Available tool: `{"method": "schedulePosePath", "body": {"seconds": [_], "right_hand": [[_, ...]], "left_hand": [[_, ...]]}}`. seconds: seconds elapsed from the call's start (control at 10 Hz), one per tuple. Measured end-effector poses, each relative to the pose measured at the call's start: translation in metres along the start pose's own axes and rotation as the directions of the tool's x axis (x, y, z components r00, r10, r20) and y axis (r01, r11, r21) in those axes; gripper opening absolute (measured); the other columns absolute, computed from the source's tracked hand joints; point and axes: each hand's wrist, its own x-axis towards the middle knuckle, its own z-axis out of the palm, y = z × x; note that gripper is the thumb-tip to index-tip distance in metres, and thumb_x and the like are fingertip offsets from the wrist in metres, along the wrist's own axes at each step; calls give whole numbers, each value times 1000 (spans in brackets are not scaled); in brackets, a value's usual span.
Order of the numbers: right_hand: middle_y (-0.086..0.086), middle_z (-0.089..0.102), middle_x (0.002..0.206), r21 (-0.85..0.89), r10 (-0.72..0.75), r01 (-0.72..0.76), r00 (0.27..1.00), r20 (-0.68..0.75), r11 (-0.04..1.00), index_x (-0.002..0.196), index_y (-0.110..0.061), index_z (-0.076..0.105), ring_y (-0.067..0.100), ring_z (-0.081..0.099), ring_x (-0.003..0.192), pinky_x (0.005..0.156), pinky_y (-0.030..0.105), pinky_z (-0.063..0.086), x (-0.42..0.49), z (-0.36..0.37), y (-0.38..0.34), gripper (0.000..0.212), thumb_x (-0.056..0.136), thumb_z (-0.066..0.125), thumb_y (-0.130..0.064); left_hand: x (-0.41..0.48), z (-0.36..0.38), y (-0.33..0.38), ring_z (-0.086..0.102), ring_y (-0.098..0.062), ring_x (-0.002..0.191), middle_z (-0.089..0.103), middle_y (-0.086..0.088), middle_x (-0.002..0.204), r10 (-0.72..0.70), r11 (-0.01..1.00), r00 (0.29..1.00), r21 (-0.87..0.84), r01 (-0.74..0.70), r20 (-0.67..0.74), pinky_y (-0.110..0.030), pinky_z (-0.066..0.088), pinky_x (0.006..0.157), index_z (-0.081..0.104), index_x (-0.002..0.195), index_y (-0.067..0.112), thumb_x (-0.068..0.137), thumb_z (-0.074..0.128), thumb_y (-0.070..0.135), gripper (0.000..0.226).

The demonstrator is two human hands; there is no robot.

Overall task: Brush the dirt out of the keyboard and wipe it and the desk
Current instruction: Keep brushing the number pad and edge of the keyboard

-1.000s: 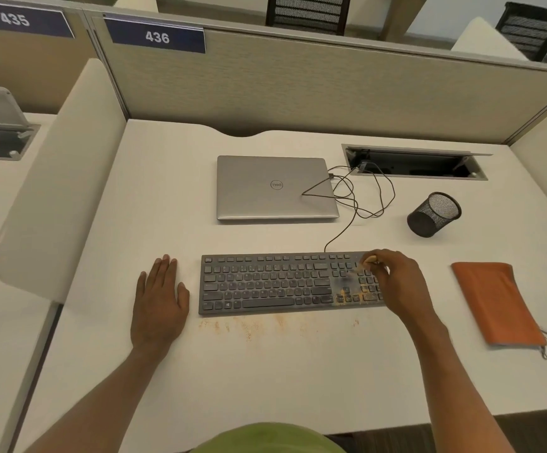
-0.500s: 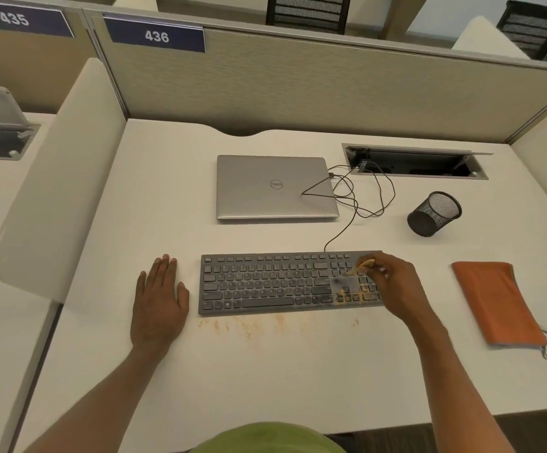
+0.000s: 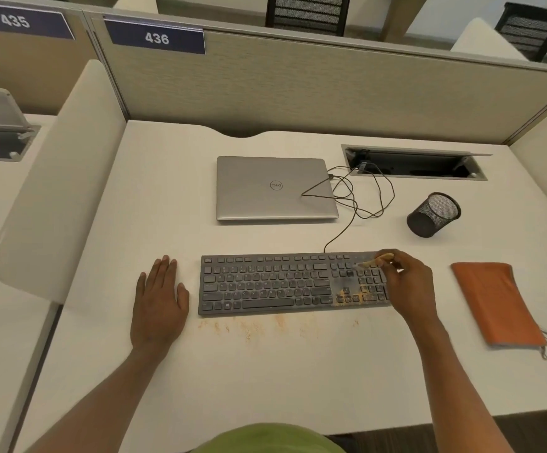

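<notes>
A dark grey keyboard (image 3: pixel 265 284) lies across the middle of the white desk (image 3: pixel 265 371). Orange dirt (image 3: pixel 352 297) covers its lower right keys, and more orange crumbs (image 3: pixel 252 326) are strewn on the desk just in front of it. My right hand (image 3: pixel 407 282) is over the keyboard's right end and grips a small yellowish brush (image 3: pixel 371 260) whose tip is on the upper number-pad keys. My left hand (image 3: pixel 159 299) lies flat on the desk, just left of the keyboard, holding nothing.
A closed silver laptop (image 3: pixel 275 188) sits behind the keyboard with tangled cables (image 3: pixel 360 197) running to a desk cable hatch (image 3: pixel 412 163). A black mesh cup (image 3: pixel 434 214) stands at the right. An orange cloth pouch (image 3: pixel 497 302) lies to the right. Partitions surround the desk.
My right hand has shifted slightly with the brush over the number pad, the brush tip moving left and up. My left hand has stayed put.
</notes>
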Motion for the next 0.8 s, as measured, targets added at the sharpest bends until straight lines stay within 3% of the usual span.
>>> {"method": "schedulePosePath", "body": {"seconds": [0.1,0.2,0.3,0.5,0.6,0.8], "right_hand": [[-7,73,93,33,-12,8,991,131,999,93,-18,75,8,68,83,60,9,49,2,4,4,16,98,64,-8],[-8,74,99,9,-21,20,985,169,1000,94,-21,76,10,69,87,62,16,53,2,5,12,17,98,65,-9],[-7,73,97,-41,-3,7,994,112,999,92,-24,74,13,69,85,63,24,55,2,3,19,18,98,64,-10],[-13,71,86,-3,19,-19,999,-43,1000,91,-23,74,8,66,78,62,3,44,-1,4,3,16,99,62,-15],[-8,73,82,-10,59,-60,996,-70,998,93,-24,75,6,67,73,58,6,46,-1,7,3,16,100,61,-19],[-1,74,80,-154,52,-60,997,-60,986,84,-17,71,11,67,66,55,31,55,-1,12,11,23,100,57,-25]], "left_hand": [[0,0,0,27,-20,158,36,-10,167,-3,1000,1000,1,3,2,-44,13,131,39,159,5,102,27,37,67],[0,-1,0,27,-21,158,37,-10,167,2,1000,1000,3,-2,0,-44,14,131,40,159,5,102,27,37,67],[0,-1,0,27,-20,158,37,-9,167,0,1000,1000,1,0,-1,-44,14,131,40,159,5,102,27,37,66],[-1,-1,0,28,-21,158,38,-10,166,1,1000,1000,0,-1,-7,-45,15,131,41,158,4,102,28,36,66],[-1,-1,1,28,-21,157,38,-10,167,-1,1000,1000,-1,1,-5,-45,15,131,41,159,4,102,28,36,66],[0,-2,0,28,-22,158,37,-11,167,-3,1000,1000,-2,3,-3,-45,15,131,40,159,4,102,29,36,66]]}}
